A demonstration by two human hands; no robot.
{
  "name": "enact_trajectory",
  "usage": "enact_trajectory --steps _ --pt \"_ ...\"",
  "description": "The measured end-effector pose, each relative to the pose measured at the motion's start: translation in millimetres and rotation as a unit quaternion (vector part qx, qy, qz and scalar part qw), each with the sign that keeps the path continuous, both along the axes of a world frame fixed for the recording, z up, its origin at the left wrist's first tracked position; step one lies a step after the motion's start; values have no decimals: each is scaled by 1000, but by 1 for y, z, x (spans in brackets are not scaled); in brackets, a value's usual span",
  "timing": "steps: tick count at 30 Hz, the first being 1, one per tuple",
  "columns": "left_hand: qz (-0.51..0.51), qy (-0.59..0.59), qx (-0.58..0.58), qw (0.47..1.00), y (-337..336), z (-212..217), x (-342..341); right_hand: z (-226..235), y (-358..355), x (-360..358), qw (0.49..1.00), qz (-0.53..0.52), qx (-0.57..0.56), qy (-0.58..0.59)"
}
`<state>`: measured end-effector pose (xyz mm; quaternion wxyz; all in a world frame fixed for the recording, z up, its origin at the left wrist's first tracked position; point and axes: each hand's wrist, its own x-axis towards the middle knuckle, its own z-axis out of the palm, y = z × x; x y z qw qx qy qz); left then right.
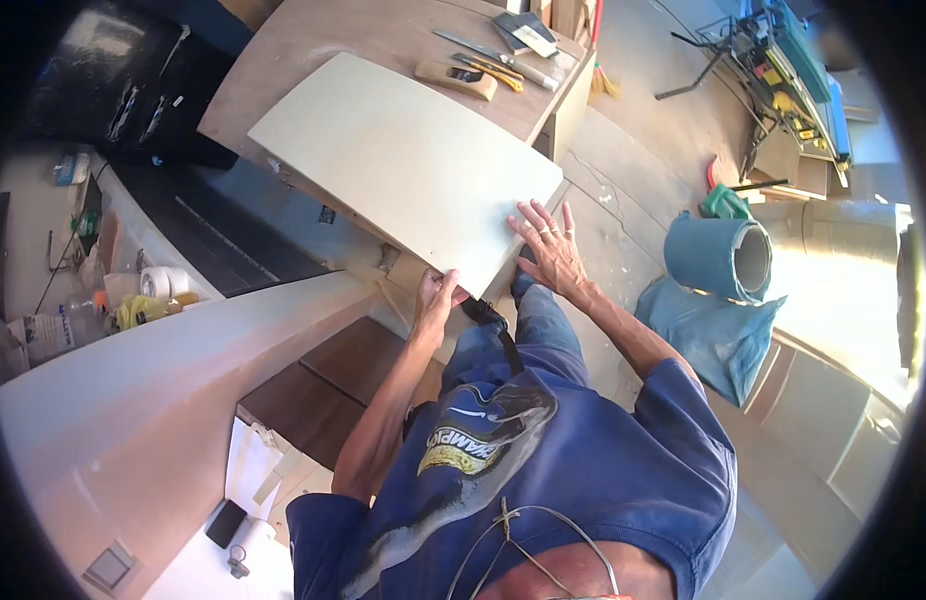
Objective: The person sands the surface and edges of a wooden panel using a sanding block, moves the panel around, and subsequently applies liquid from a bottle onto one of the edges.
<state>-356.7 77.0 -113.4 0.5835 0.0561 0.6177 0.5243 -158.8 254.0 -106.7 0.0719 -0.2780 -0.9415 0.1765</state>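
Note:
A pale cream board point(403, 160) with one rounded corner lies across the workbench point(283, 60) and juts out toward me. My left hand point(436, 303) is closed on its near left corner, the thumb on top and the other fingers mostly hidden underneath. Flat against the board's near right end rests my right hand point(551, 250), its fingers spread and rings showing on them. Beyond the board lie a wooden block-like hand tool point(456, 80), a yellow-handled utility knife point(498, 73) and a long thin blade with a pale handle point(498, 60).
Dark flat pads point(523, 33) lie at the bench's far right. On the floor to my right stands a blue-grey roll point(713, 255) beside a blue bag point(703, 325). A folding stand point(783, 80) is farther back. Tape rolls point(165, 282) and bottles fill a shelf at left, behind a curved panel point(183, 350).

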Motion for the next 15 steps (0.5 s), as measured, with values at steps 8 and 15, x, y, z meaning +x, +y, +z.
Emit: enact_trajectory --steps 8,15 --pt "-46 119 218 968 73 123 21 44 56 -44 971 50 -31 233" --pt "-140 163 349 912 175 142 37 65 148 -16 942 -116 -218 228"
